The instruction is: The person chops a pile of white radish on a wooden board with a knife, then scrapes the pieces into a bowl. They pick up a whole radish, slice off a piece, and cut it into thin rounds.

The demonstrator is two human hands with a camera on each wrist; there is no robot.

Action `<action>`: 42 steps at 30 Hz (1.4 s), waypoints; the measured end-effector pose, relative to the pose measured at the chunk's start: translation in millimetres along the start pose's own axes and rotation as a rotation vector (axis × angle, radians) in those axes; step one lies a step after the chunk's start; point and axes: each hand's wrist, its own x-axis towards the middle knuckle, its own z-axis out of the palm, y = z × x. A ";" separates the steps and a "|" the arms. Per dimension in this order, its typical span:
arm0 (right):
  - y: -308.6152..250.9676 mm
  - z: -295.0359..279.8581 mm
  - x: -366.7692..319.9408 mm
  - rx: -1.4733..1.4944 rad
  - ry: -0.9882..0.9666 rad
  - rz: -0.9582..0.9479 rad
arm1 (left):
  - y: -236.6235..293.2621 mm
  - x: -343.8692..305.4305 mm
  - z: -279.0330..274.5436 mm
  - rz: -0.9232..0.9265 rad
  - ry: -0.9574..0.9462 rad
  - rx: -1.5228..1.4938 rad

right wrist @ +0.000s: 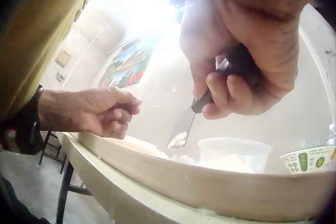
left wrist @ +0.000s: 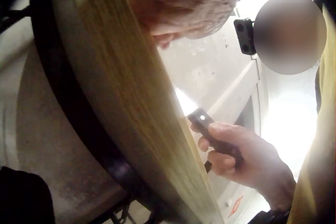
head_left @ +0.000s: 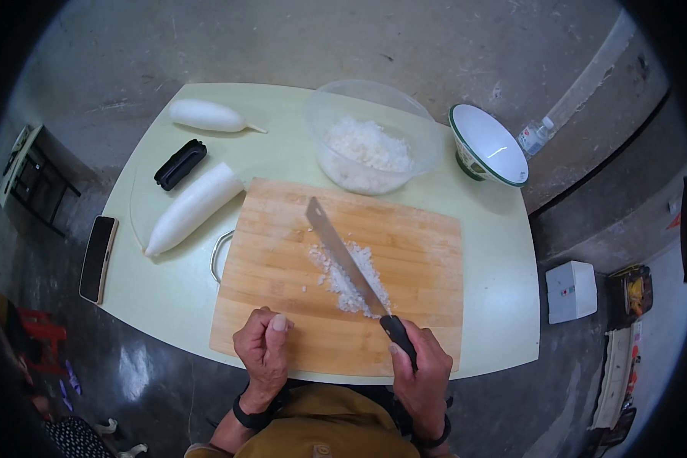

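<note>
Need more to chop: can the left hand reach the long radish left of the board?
Likely yes: the left hand holds nothing, and the long radish lies uncovered beside the cutting board with nothing between them.

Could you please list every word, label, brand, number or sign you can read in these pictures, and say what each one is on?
No text here can be read.
On the bowl: green and yellow printed marks on its side, too blurred to read.
On the white box: a small red mark, too small to read.
On the plastic bottle: a label, too small to read.
</note>
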 end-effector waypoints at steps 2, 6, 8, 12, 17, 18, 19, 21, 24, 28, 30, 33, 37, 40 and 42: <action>-3.2 -2.2 0.6 0.044 -0.049 -0.009 | 0.4 -0.2 1.4 0.005 0.006 -0.011; -1.8 4.3 -1.8 0.126 -0.145 -0.026 | 0.9 -0.6 2.0 0.042 0.045 -0.005; -8.3 3.5 -5.0 0.116 -0.162 -0.014 | 3.7 -4.3 -1.0 0.028 0.052 -0.003; -8.9 7.2 -3.2 0.075 -0.187 -0.015 | 2.7 -4.3 -1.5 0.027 0.029 -0.007; -5.6 3.8 -2.0 0.057 -0.113 -0.052 | 4.3 -4.5 -1.0 0.016 0.041 -0.006; -6.0 2.0 -2.5 0.063 -0.086 -0.017 | 4.7 -4.3 -0.6 0.014 0.037 0.001; -3.5 2.4 0.7 0.070 -0.052 0.006 | 2.3 -0.8 1.9 0.025 0.040 0.003; -4.0 3.4 0.9 0.061 -0.041 0.018 | 0.6 -0.5 2.2 0.031 0.039 -0.006; 1.4 4.6 -0.3 0.015 -0.027 0.020 | 0.9 -0.7 1.7 0.024 0.032 -0.014; -3.1 1.8 -0.2 0.061 0.024 0.019 | -0.5 -0.9 1.8 0.018 0.031 -0.017; 1.2 5.1 1.0 0.021 0.001 0.007 | -0.7 -0.5 1.7 0.016 0.025 -0.021; 2.8 4.6 0.3 -0.010 -0.004 -0.004 | -1.8 -0.4 1.1 0.013 0.014 -0.028; -1.8 3.1 0.2 0.046 0.046 0.012 | -1.1 -0.6 0.7 0.002 0.010 -0.009; 6.1 6.8 2.0 -0.002 0.034 0.004 | 1.1 -0.5 2.2 -0.004 0.013 -0.014; 3.8 4.5 1.5 0.015 0.052 0.003 | 0.0 -0.6 1.3 -0.004 0.013 -0.006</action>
